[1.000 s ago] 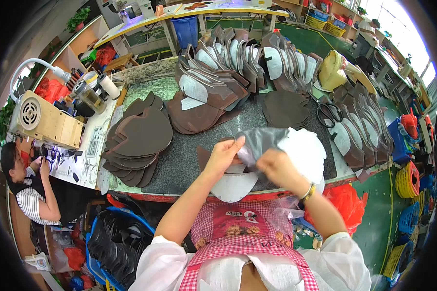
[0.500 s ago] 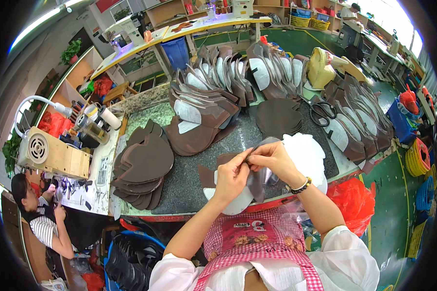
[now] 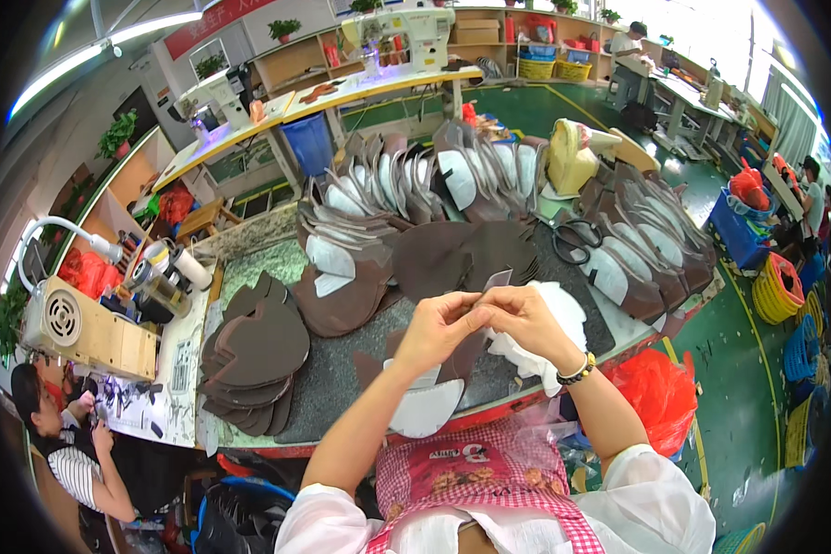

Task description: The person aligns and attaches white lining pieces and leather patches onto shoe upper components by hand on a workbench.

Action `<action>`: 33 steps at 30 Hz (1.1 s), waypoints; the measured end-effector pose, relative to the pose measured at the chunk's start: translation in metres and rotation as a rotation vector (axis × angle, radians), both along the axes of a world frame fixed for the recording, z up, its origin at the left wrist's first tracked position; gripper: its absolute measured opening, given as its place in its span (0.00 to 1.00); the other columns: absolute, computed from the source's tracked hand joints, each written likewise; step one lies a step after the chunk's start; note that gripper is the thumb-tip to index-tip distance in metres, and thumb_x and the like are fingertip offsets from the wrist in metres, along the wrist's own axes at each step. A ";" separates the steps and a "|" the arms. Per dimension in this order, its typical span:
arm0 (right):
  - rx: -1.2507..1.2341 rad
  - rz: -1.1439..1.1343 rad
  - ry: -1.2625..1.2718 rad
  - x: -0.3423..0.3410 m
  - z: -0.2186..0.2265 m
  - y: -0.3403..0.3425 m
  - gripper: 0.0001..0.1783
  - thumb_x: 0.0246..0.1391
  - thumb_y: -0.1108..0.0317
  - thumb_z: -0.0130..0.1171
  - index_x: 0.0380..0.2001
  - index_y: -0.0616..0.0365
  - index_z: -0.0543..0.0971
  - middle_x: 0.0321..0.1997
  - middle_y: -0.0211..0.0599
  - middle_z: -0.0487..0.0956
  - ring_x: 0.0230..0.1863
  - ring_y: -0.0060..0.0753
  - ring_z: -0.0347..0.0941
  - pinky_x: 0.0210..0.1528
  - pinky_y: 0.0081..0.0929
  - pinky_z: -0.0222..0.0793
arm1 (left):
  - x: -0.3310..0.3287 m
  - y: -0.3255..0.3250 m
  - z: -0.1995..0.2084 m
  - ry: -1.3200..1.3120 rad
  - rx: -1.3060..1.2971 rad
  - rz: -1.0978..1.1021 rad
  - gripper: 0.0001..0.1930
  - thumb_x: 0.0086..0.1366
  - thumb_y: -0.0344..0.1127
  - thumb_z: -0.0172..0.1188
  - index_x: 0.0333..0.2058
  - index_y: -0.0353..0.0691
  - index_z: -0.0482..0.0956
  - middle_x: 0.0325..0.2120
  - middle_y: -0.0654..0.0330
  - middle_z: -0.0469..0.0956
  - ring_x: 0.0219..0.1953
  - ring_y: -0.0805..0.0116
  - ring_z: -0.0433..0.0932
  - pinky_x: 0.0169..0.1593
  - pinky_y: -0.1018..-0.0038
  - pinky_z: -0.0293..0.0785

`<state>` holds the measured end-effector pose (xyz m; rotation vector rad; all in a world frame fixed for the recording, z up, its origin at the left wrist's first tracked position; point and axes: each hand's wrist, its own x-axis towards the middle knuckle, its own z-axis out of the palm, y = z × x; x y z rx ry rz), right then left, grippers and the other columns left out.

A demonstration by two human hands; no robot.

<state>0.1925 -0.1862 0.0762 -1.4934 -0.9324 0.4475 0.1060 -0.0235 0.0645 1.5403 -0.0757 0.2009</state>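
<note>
My left hand (image 3: 440, 331) and my right hand (image 3: 529, 319) meet over the front of the worktable, fingertips pinched together. A dark brown leather-like cut piece (image 3: 430, 257) reaches away from the fingers, with a small tip showing above them. Its gripped edge is mostly hidden behind the fingers. Below the left hand lies another brown piece with a white backing piece (image 3: 427, 409). White cut pieces (image 3: 568, 309) sit beside the right hand, partly covered by it. Just beyond the hands is a stack of dark brown pieces (image 3: 503, 247).
Brown stacked pieces (image 3: 256, 346) stand at left. Bundles with white backing (image 3: 369, 185) line the back, more (image 3: 651, 240) at right. Black scissors (image 3: 574, 242) lie by them. A red plastic bag (image 3: 651, 392) hangs at the front edge. A co-worker (image 3: 74, 434) sits at left.
The view has tilted up and shifted slightly. The brown piece, earlier hanging below the hands, now extends away from them beside the stack. Both hands stay together, pinching.
</note>
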 end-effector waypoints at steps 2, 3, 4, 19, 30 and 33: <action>0.021 -0.030 0.041 -0.006 -0.002 0.009 0.09 0.57 0.70 0.56 0.27 0.64 0.79 0.21 0.21 0.73 0.24 0.13 0.65 0.26 0.16 0.62 | -0.011 -0.001 -0.007 0.008 -0.023 0.101 0.13 0.67 0.36 0.59 0.44 0.32 0.81 0.32 0.67 0.81 0.33 0.85 0.75 0.36 0.86 0.71; 0.022 -0.017 0.050 -0.008 -0.008 0.015 0.09 0.57 0.70 0.56 0.27 0.64 0.79 0.21 0.21 0.73 0.24 0.13 0.65 0.26 0.16 0.62 | -0.014 0.002 -0.015 0.065 -0.109 0.120 0.13 0.68 0.37 0.58 0.42 0.32 0.81 0.31 0.67 0.80 0.30 0.85 0.74 0.35 0.86 0.70; 0.020 -0.035 0.034 -0.009 -0.018 0.021 0.11 0.58 0.69 0.56 0.26 0.64 0.79 0.20 0.22 0.73 0.22 0.13 0.66 0.24 0.17 0.62 | -0.017 0.005 -0.020 0.121 -0.195 0.140 0.13 0.69 0.38 0.57 0.40 0.32 0.81 0.30 0.67 0.80 0.28 0.85 0.73 0.34 0.86 0.69; -0.037 -0.223 -0.318 -0.053 -0.039 0.033 0.14 0.60 0.66 0.56 0.23 0.64 0.74 0.20 0.46 0.72 0.21 0.50 0.70 0.23 0.36 0.63 | -0.061 -0.001 -0.025 0.267 -0.347 0.312 0.12 0.69 0.39 0.58 0.39 0.34 0.80 0.31 0.64 0.82 0.32 0.78 0.80 0.36 0.81 0.77; 0.028 -0.066 -0.169 -0.081 -0.082 0.063 0.07 0.58 0.72 0.54 0.28 0.65 0.73 0.32 0.41 0.74 0.30 0.40 0.72 0.32 0.30 0.67 | -0.093 0.009 -0.054 0.241 -0.233 0.600 0.10 0.69 0.34 0.56 0.39 0.33 0.79 0.27 0.65 0.80 0.31 0.78 0.79 0.36 0.80 0.75; 0.036 -0.069 -0.325 -0.091 -0.075 0.070 0.04 0.52 0.75 0.58 0.27 0.66 0.75 0.33 0.41 0.75 0.31 0.38 0.74 0.33 0.30 0.69 | -0.088 0.016 -0.065 0.179 -0.046 0.694 0.11 0.70 0.36 0.55 0.33 0.35 0.80 0.22 0.70 0.76 0.24 0.84 0.71 0.27 0.82 0.67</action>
